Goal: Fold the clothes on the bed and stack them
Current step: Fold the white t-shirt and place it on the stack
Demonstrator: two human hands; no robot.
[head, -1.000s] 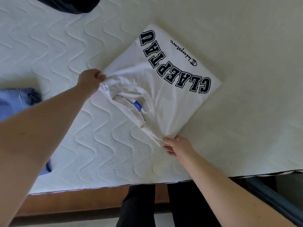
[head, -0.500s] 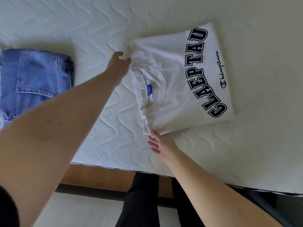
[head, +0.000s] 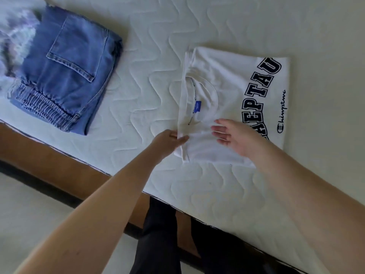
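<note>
A folded white T-shirt [head: 223, 80] with black block letters and a blue neck label lies on the mattress, collar toward the left. My left hand [head: 167, 141] pinches the shirt's left edge near its front corner, thumb on top of the cloth. Over the shirt's near part, my right hand [head: 235, 135] is flat with straight fingers pointing left; I cannot tell whether it touches the fabric. Folded blue jeans [head: 75, 72] lie on the mattress to the left, apart from the shirt.
The white quilted mattress [head: 150, 91] has a wooden bed frame [head: 59, 161] along its near edge. A blurred pale purple-and-white garment [head: 15, 36] lies beside the jeans at far left. My legs in black trousers [head: 160, 234] stand against the frame.
My left hand left the shirt's far collar corner and came to the near left edge. My right hand moved from the near corner onto the shirt. The view swung left, showing the whole jeans.
</note>
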